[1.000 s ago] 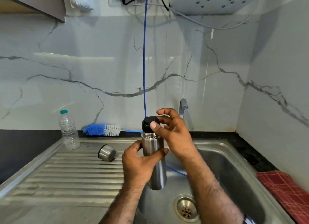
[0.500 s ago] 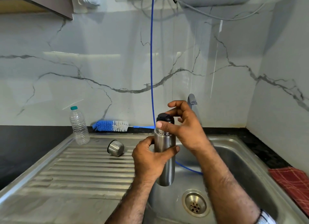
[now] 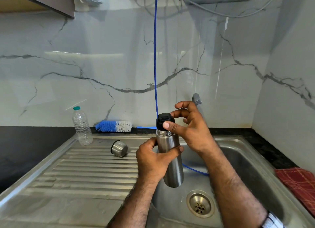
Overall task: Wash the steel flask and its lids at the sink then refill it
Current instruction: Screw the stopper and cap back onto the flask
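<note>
Since the earlier frames my thumb has shifted round the black inner stopper (image 3: 165,121), and threads now show bare at the flask's neck, so I judge the plug is turning loose. My right hand (image 3: 190,130) has its fingers (image 3: 167,125) clamped on that stopper, thumb in front, forefinger over the top, the other fingers curled free. My left hand (image 3: 154,159) is wrapped tight round the upper body of the steel flask (image 3: 171,161), holding it upright over the sink basin (image 3: 242,161), above and left of the drain (image 3: 200,204). The outer steel cup lid (image 3: 119,148) lies on its side on the ribbed drainboard (image 3: 81,173), well apart from my hands. Behind it stand a plastic water bottle (image 3: 81,126) and a blue and white bottle brush (image 3: 113,126) by the wall; a blue hose (image 3: 155,57) hangs down behind the flask, and the tap spout (image 3: 196,99) sits just behind my right hand. I reckon this is still the opening step, with washing not begun. Next I should finish unscrewing, lift the stopper clear and set it down, keeping the left hand firm so the flask does not spin.
</note>
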A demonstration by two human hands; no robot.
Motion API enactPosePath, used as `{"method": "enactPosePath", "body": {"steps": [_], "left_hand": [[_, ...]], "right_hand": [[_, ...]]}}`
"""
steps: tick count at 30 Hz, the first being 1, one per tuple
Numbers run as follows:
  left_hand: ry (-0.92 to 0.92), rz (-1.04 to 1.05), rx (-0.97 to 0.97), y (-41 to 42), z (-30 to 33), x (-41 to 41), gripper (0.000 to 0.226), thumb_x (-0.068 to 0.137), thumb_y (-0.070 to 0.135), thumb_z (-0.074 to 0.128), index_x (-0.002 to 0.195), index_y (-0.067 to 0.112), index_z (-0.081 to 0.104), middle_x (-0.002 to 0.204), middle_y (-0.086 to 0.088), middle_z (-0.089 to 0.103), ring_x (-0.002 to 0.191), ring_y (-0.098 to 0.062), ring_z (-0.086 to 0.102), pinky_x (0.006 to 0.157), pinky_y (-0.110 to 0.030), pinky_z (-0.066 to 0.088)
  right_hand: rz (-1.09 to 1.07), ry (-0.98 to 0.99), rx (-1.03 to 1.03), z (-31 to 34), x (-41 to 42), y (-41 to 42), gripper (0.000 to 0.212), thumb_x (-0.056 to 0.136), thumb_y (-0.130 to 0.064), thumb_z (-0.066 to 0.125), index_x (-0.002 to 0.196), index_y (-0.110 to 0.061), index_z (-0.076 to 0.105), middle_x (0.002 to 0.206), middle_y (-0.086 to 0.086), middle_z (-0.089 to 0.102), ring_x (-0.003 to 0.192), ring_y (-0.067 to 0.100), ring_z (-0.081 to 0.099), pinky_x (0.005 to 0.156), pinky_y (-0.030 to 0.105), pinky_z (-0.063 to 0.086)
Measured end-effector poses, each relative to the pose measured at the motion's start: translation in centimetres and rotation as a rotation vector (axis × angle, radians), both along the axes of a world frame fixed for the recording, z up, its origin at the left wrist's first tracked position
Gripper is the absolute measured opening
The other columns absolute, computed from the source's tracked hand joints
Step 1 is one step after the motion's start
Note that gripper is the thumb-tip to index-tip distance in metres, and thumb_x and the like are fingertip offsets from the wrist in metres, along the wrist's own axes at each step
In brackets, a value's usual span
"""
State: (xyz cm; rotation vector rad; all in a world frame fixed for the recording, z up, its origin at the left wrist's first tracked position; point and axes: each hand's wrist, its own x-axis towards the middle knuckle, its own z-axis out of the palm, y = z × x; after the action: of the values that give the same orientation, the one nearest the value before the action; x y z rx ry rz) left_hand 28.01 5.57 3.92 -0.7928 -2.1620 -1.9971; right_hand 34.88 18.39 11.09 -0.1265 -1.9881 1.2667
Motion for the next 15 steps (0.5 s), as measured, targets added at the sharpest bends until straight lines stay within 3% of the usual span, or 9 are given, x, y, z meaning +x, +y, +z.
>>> {"method": "enactPosePath", "body": {"steps": [3,6,8,12,15], "left_hand": [[0.01,-0.047,-0.005,-0.2,0.2,0.1,0.041,0.058,0.04,0.102,0.088,0.031,0.077,0.084,0.025,0.076,0.083,0.008,0.07,0.068,-0.015,0.049],[0.042,-0.115,-0.025,-0.6,0.4,0.0,0.04,0.058,0.039,0.103,0.089,0.03,0.079,0.084,0.019,0.078,0.083,0.001,0.073,0.071,-0.013,0.05],[0.059,-0.129,-0.021,-0.7,0.4,0.0,0.044,0.054,0.047,0.1,0.089,0.03,0.079,0.085,0.016,0.079,0.084,-0.003,0.073,0.074,-0.019,0.053],[0.07,-0.083,-0.018,-0.7,0.3,0.1,0.046,0.051,0.055,0.095,0.087,0.032,0.079,0.082,0.017,0.078,0.08,-0.003,0.073,0.073,-0.03,0.06],[0.103,-0.016,-0.016,-0.6,0.1,0.3,0.042,0.053,0.058,0.094,0.081,0.032,0.076,0.075,0.015,0.076,0.069,-0.005,0.072,0.066,-0.037,0.062]], "right_hand": [[0.064,-0.034,0.034,0.1,0.2,0.1,0.064,0.085,-0.042,0.085,0.138,-0.032,0.051,0.118,-0.007,0.073,0.122,0.007,0.065,0.102,0.024,0.042],[0.307,-0.048,-0.055,0.4,0.7,0.7,0.052,0.095,-0.024,0.069,0.144,-0.017,0.055,0.137,0.002,0.071,0.134,0.019,0.062,0.111,0.035,0.05],[0.37,-0.016,-0.09,0.4,0.9,1.0,0.044,0.094,-0.017,0.067,0.138,-0.009,0.063,0.133,0.01,0.073,0.13,0.028,0.065,0.11,0.042,0.052],[0.277,0.037,-0.097,0.1,0.3,1.0,0.042,0.086,-0.017,0.077,0.128,-0.009,0.071,0.117,0.013,0.078,0.119,0.033,0.07,0.106,0.045,0.055],[0.066,0.061,-0.099,-0.3,-0.4,-0.3,0.045,0.077,-0.028,0.093,0.118,-0.017,0.077,0.105,0.002,0.081,0.108,0.017,0.075,0.096,0.035,0.057]]}}
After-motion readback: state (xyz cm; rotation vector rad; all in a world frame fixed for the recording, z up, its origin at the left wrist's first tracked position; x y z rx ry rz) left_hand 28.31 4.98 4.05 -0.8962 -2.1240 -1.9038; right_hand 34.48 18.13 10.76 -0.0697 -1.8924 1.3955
